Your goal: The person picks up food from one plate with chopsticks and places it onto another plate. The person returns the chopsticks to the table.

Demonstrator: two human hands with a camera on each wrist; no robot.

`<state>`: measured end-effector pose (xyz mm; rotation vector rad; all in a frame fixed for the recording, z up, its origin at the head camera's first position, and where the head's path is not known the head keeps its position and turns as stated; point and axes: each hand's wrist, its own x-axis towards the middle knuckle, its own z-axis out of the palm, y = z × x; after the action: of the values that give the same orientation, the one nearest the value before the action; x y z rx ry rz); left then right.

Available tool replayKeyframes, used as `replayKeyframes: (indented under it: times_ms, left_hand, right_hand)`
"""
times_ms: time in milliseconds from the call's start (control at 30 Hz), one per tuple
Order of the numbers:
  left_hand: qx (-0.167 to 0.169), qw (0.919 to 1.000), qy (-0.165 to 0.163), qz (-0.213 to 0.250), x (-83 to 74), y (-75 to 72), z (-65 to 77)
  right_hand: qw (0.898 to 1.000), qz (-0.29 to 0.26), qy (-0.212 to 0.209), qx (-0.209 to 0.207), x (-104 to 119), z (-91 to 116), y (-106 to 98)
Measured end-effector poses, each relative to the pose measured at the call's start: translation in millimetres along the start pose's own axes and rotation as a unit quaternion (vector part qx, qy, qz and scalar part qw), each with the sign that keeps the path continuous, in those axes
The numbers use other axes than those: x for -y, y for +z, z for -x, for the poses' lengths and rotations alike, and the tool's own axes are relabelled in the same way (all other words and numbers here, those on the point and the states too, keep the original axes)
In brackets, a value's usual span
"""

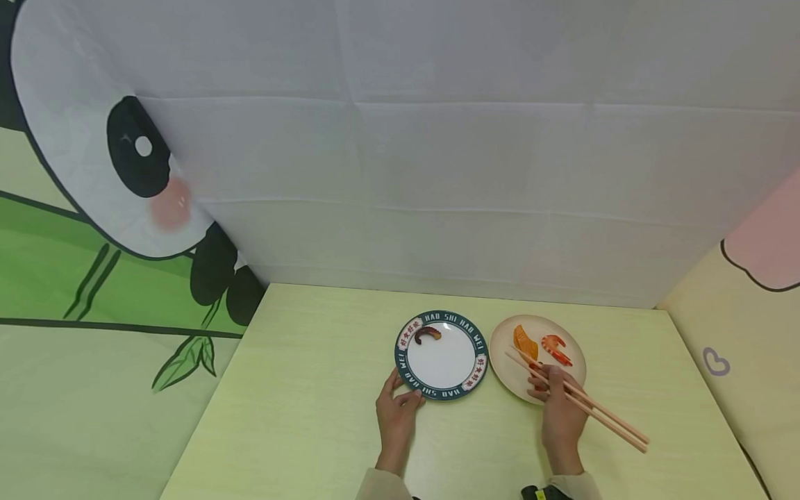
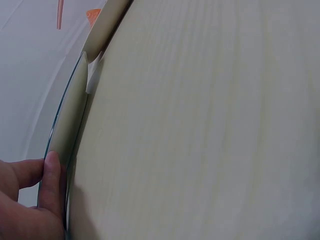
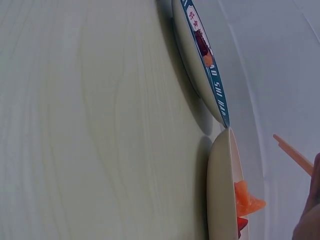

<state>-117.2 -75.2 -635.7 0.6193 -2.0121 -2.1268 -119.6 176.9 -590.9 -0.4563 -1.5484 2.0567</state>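
My left hand (image 1: pixel 398 410) grips the near left rim of a white plate (image 1: pixel 442 357) with a dark teal lettered border. In the left wrist view, thumb and finger (image 2: pixel 51 175) meet at the plate's edge. A dark brown curled food piece (image 1: pixel 428 335) lies on this plate. My right hand (image 1: pixel 560 410) holds a pair of wooden chopsticks (image 1: pixel 609 418), tips pointing left over the beige plate (image 1: pixel 509 330). On that plate lie an orange food piece (image 1: pixel 523 342), right by the chopsticks, and a red-and-white shrimp (image 1: pixel 556 349). In the right wrist view the chopstick tips (image 3: pixel 282 141) are above the plate, with nothing between them.
Both plates stand side by side on a pale yellow-green table (image 1: pixel 300 389), their rims close together. Behind rises a white cloth backdrop (image 1: pixel 437 173). A printed panda cloth (image 1: pixel 75 229) hangs at left, and a cream panel with a heart (image 1: pixel 715 361) at right.
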Motion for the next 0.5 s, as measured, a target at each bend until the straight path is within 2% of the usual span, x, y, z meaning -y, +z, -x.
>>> replayKeyframes:
  times_ms: [333, 500]
  left_hand:
    - [0.0, 1.0, 0.005, 0.006, 0.1, 0.0, 0.3]
    - [0.001, 0.9999, 0.008, 0.008, 0.6, -0.1, 0.4]
  right_hand:
    - [1.0, 0.006, 0.008, 0.007, -1, 5, 9]
    - [0.999, 0.028, 0.008, 0.015, -2, 7, 12]
